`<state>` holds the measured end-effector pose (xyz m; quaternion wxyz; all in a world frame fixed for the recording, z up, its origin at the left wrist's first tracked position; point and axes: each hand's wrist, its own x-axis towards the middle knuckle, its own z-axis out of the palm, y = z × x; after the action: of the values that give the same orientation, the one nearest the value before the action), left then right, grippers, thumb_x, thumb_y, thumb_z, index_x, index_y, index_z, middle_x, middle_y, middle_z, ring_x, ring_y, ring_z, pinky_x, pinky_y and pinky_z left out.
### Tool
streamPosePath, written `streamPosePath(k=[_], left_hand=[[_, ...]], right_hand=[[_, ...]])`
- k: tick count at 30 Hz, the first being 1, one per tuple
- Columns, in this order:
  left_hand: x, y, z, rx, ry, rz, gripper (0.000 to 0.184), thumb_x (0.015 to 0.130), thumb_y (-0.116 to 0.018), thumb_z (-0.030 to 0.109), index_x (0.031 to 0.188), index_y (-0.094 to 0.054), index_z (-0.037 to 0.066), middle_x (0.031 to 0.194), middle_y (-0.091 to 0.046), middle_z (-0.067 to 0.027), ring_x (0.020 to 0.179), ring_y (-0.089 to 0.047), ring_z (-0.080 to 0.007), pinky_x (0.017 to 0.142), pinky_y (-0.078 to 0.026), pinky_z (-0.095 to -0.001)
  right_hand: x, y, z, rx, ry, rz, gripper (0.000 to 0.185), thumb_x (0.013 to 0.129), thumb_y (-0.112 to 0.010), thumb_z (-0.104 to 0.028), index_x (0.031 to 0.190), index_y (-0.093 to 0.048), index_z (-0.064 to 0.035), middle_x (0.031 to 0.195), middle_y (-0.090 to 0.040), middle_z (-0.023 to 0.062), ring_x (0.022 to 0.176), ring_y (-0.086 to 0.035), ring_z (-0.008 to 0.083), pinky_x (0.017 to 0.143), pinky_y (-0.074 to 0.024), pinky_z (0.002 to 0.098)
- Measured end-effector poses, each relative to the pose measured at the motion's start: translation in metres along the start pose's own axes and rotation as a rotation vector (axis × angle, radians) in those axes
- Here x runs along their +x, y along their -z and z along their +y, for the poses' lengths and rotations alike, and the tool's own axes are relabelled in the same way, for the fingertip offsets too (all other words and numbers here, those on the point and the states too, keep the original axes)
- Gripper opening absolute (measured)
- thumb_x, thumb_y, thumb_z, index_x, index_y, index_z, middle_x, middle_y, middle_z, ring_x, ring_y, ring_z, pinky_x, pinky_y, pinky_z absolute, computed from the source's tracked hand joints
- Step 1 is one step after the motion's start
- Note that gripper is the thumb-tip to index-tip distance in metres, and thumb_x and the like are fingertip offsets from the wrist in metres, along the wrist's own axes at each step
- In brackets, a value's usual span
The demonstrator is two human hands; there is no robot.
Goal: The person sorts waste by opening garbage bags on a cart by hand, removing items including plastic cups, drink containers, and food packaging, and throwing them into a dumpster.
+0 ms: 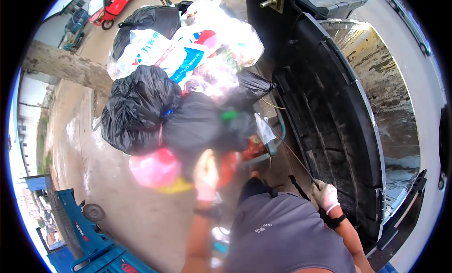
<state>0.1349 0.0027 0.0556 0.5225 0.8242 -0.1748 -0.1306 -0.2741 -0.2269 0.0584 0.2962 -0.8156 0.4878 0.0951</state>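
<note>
My left hand [206,173], in a pale glove, is smeared by motion in front of a heap of bagged rubbish, so its finger shape is unclear. Just beyond it are a black garbage bag [195,124], a pink bag [155,168] and a red bag [229,168]; contact cannot be made out. Lower right, my gloved right hand [325,195] is closed around the end of a thin rod [295,156], which slants up and left toward the heap. Another black garbage bag [137,110] bulges at the heap's left, below a printed white plastic bag [162,56].
A large black bin or lid [325,117] stands along my right side, with a stained open container [383,94] beyond. A green metal frame [281,131] shows under the heap. A tree trunk [66,65], a blue vehicle [89,240] and a red vehicle [115,7] are leftward.
</note>
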Motion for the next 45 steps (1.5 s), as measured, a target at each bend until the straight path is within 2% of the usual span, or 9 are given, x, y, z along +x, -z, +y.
streamPosePath(k=[11, 18, 20, 27, 32, 36, 42, 44, 45], left_hand=[[0.038, 0.053, 0.045, 0.119, -0.193, 0.128, 0.029, 0.108, -0.058, 0.005, 0.129, -0.074, -0.007, 0.119, -0.081, -0.0184, 0.102, -0.080, -0.0256, 0.092, -0.062, -0.0346], [0.111, 0.103, 0.078, 0.411, -0.384, 0.544, 0.034, 0.105, -0.061, 0.005, 0.136, -0.069, -0.009, 0.129, -0.076, -0.0243, 0.117, -0.075, -0.0350, 0.103, -0.059, -0.0415], [0.136, 0.117, 0.118, 0.698, -0.473, 0.598, 0.052, 0.100, -0.072, 0.012, 0.146, -0.061, -0.010, 0.143, -0.067, -0.0306, 0.132, -0.065, -0.0471, 0.117, -0.050, -0.0504], [0.248, 0.150, 0.098, 1.078, -0.429, 0.536, 0.090, 0.090, -0.082, 0.048, 0.159, -0.051, -0.001, 0.162, -0.053, -0.0289, 0.149, -0.050, -0.0477, 0.125, -0.040, -0.0525], [0.269, 0.143, 0.090, 0.935, -0.161, 0.326, 0.078, 0.096, -0.076, 0.046, 0.152, -0.058, -0.005, 0.146, -0.066, -0.0319, 0.138, -0.062, -0.0456, 0.119, -0.047, -0.0476], [0.264, 0.135, 0.096, 0.885, -0.119, 0.303, 0.060, 0.101, -0.072, 0.043, 0.140, -0.071, -0.003, 0.133, -0.074, -0.0280, 0.125, -0.071, -0.0434, 0.110, -0.054, -0.0468], [0.290, 0.166, 0.034, 0.532, -0.117, 0.471, 0.053, 0.100, -0.079, 0.030, 0.134, -0.072, -0.009, 0.125, -0.080, -0.0201, 0.112, -0.075, -0.0303, 0.101, -0.055, -0.0382], [0.306, 0.188, 0.014, 0.251, -0.045, 0.428, 0.054, 0.102, -0.076, 0.033, 0.135, -0.070, -0.010, 0.129, -0.075, -0.0291, 0.121, -0.072, -0.0354, 0.108, -0.053, -0.0417], [0.294, 0.193, 0.046, 0.127, 0.055, 0.373, 0.055, 0.104, -0.076, 0.030, 0.140, -0.067, -0.011, 0.128, -0.076, -0.0225, 0.115, -0.070, -0.0302, 0.105, -0.053, -0.0398]], right_hand=[[0.143, -0.090, -0.088, -0.098, 0.011, -0.157, 0.038, 0.106, -0.063, -0.042, 0.109, -0.079, -0.0074, 0.109, -0.078, 0.0250, 0.109, -0.073, 0.0483, 0.092, -0.0586, 0.0561], [0.137, -0.095, -0.066, 0.143, 0.028, -0.310, 0.037, 0.106, -0.062, -0.035, 0.102, -0.078, -0.0013, 0.070, -0.073, 0.0151, 0.058, -0.070, 0.0254, 0.057, -0.0552, 0.0442], [0.121, -0.078, -0.057, 0.064, -0.004, -0.223, 0.039, 0.107, -0.059, -0.036, 0.105, -0.079, -0.0033, 0.072, -0.073, 0.0169, 0.060, -0.072, 0.0265, 0.059, -0.0562, 0.0441], [0.115, -0.083, -0.060, 0.137, 0.018, -0.110, 0.036, 0.104, -0.062, -0.034, 0.106, -0.081, -0.0039, 0.078, -0.077, 0.0177, 0.068, -0.076, 0.0246, 0.068, -0.0596, 0.0424], [0.139, -0.099, -0.098, 0.360, -0.256, -0.337, 0.035, 0.105, -0.067, -0.036, 0.104, -0.080, -0.0035, 0.074, -0.077, 0.0107, 0.057, -0.071, 0.0209, 0.057, -0.0558, 0.0380], [0.158, -0.184, -0.039, 0.165, -0.002, -0.300, 0.037, 0.108, -0.065, -0.038, 0.105, -0.078, -0.0031, 0.085, -0.080, 0.0157, 0.071, -0.075, 0.0246, 0.063, -0.0562, 0.0426], [0.140, -0.169, -0.050, 0.503, -0.251, -0.636, 0.042, 0.107, -0.063, -0.040, 0.125, -0.071, -0.0024, 0.088, -0.075, 0.0107, 0.065, -0.064, 0.0208, 0.060, -0.0512, 0.0394], [0.140, -0.184, -0.033, 0.574, -0.190, -0.612, 0.044, 0.106, -0.065, -0.040, 0.127, -0.070, -0.0013, 0.089, -0.074, 0.0096, 0.065, -0.062, 0.0188, 0.060, -0.0498, 0.0386], [0.136, -0.167, -0.038, 0.589, -0.221, -0.666, 0.055, 0.104, -0.067, -0.042, 0.139, -0.066, 0.0004, 0.108, -0.079, 0.0144, 0.088, -0.074, 0.0231, 0.077, -0.0585, 0.0386]])
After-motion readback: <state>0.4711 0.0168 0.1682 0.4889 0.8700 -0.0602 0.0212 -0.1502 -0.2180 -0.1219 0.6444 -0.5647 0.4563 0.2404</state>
